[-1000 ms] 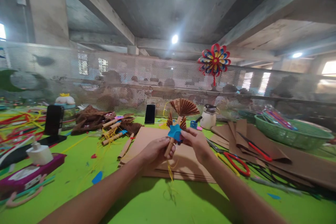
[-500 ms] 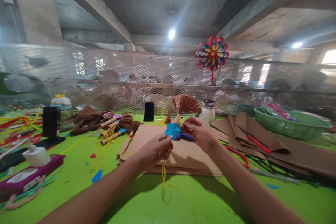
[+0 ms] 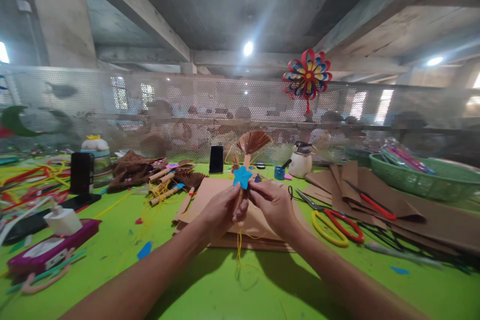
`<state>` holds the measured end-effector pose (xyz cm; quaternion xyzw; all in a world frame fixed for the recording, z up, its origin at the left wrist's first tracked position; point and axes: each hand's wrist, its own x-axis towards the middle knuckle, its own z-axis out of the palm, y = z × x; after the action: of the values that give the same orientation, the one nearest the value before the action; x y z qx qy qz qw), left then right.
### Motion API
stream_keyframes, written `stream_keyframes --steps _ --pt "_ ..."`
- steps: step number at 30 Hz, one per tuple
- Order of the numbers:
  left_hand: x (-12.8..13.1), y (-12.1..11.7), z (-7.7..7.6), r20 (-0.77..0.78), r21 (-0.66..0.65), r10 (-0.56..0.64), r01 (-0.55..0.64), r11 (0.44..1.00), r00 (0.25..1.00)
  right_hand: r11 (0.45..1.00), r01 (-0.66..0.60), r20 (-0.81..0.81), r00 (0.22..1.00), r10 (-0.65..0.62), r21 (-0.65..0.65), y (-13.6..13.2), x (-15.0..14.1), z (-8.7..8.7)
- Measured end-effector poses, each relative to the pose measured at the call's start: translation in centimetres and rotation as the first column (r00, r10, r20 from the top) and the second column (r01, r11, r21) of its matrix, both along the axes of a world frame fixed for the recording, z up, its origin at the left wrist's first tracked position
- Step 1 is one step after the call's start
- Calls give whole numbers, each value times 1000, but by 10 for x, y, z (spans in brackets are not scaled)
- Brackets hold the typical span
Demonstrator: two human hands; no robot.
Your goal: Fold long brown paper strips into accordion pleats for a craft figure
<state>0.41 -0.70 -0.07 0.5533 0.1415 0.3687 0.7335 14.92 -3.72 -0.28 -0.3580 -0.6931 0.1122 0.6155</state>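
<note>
Left hand (image 3: 221,210) curls closed around the brown paper roll (image 3: 246,161) of a small paper figure, its thumb at the lower edge of a blue star (image 3: 243,177). Right hand (image 3: 276,206) is nearly closed, thumb and fingers drawn together just beside the star; what they pinch is hidden. The figure is held upright above stacked brown sheets (image 3: 212,191), a pleated fan (image 3: 254,142) at its top and yellow strings (image 3: 239,252) hanging below.

A purple power strip (image 3: 80,234) carries a pale label (image 3: 47,248), its print too small to read; a white adapter (image 3: 63,221) is plugged into it. The bright green table (image 3: 202,290) also bears a black phone (image 3: 216,159), a blue pot (image 3: 279,173), a pale jug (image 3: 300,162), scissors (image 3: 339,230) with red and yellow loops, and a green basket (image 3: 397,180).

Behind, a perforated metal screen (image 3: 210,95) crosses the room, with a red, blue and yellow flower ornament (image 3: 308,76) at its top. Lamps glow under a grey concrete ceiling (image 3: 225,5) with heavy beams.
</note>
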Motion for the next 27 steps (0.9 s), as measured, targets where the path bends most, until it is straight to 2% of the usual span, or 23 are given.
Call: stream_keyframes --steps 3,7,13,17,27 --pt "1 1 -2 18 8 22 -22 1000 1000 990 99 73 992 -106 98 -4 -7 -6" --pt "3 -1 -1 9 -8 70 -69 998 998 982 119 109 985 -136 144 -8 -13 -10" --pt "5 -5 0 17 -50 110 -109 993 994 981 129 156 976 -152 147 -13 -17 -10" --pt "5 -6 0 50 -54 96 -94 994 994 981 136 163 974 -158 139 -16 -20 -11" --pt "2 -3 6 73 -43 92 -89 995 993 988 128 112 984 -137 86 -12 -16 -6"
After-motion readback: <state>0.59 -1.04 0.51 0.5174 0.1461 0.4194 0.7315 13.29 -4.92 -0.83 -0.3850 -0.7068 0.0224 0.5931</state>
